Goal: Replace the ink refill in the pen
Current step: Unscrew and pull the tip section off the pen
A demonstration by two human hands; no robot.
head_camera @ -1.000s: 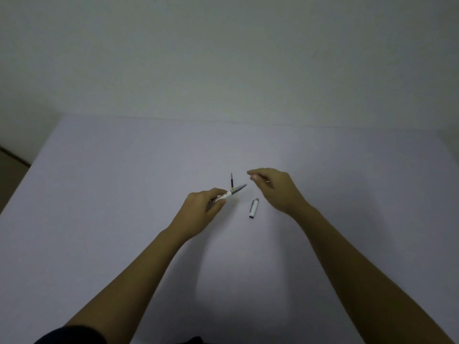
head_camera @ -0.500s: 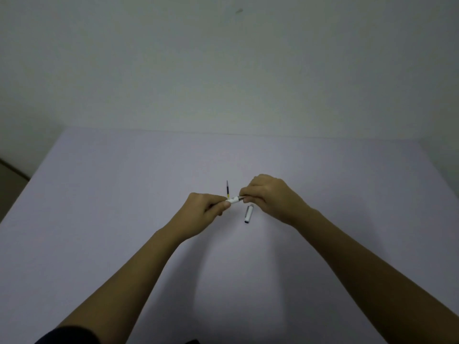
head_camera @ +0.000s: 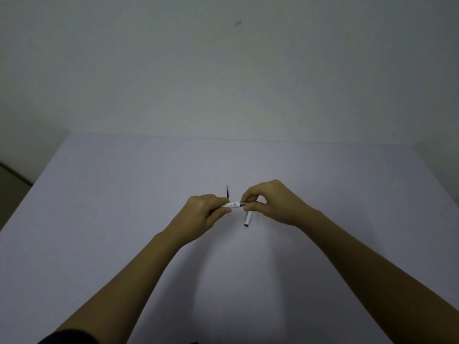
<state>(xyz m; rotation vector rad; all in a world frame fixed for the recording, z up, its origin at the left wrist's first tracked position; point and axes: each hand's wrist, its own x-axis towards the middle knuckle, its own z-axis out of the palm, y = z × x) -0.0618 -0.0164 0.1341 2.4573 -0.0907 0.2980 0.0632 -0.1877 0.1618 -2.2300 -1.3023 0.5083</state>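
A white pen barrel [head_camera: 232, 205] is held level above the table between both hands. My left hand [head_camera: 203, 217] grips its left end. My right hand [head_camera: 270, 202] pinches the dark front section at its right end, fingers closed around it. A thin dark ink refill [head_camera: 227, 191] lies on the table just beyond the hands, pointing away from me. A white pen cap [head_camera: 248, 218] with a dark end lies on the table under my right hand, partly hidden by the fingers.
The pale lilac table [head_camera: 124, 232] spreads wide on all sides. Its far edge meets a plain wall [head_camera: 223, 83]. The table's left edge drops to a dark floor [head_camera: 10, 180].
My right hand has come in from the right and closed on the pen's front end. The left hand has kept its hold on the barrel. Refill and cap lie where they were.
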